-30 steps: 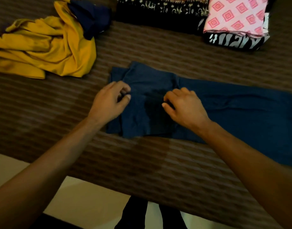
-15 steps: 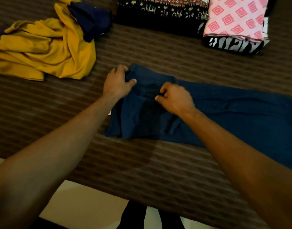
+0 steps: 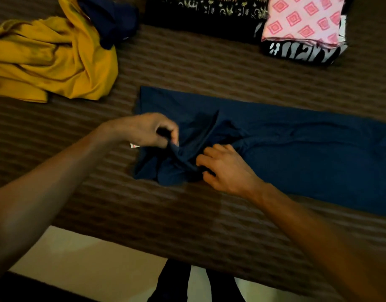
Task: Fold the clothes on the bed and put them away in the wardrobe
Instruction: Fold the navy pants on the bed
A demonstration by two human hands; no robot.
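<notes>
A dark blue garment (image 3: 296, 149) lies spread across the brown striped bed (image 3: 187, 68), its long part stretching flat toward the right edge of view while its left end is bunched and lifted into folds. The left hand (image 3: 144, 130) is at that left end, thumb and fingers (image 3: 173, 136) pinching a raised ridge of the blue cloth. The right hand (image 3: 227, 168) is just right of it, fingers curled and gripping the same bunched fold, low against the bed. Beyond the blue garment to the left lies a crumpled yellow garment (image 3: 52, 62) with a navy piece (image 3: 111, 18) on its upper right. Beyond the blue garment to the right is a folded stack topped by a pink patterned cloth (image 3: 303, 20), beside a black patterned cloth (image 3: 200, 14)
</notes>
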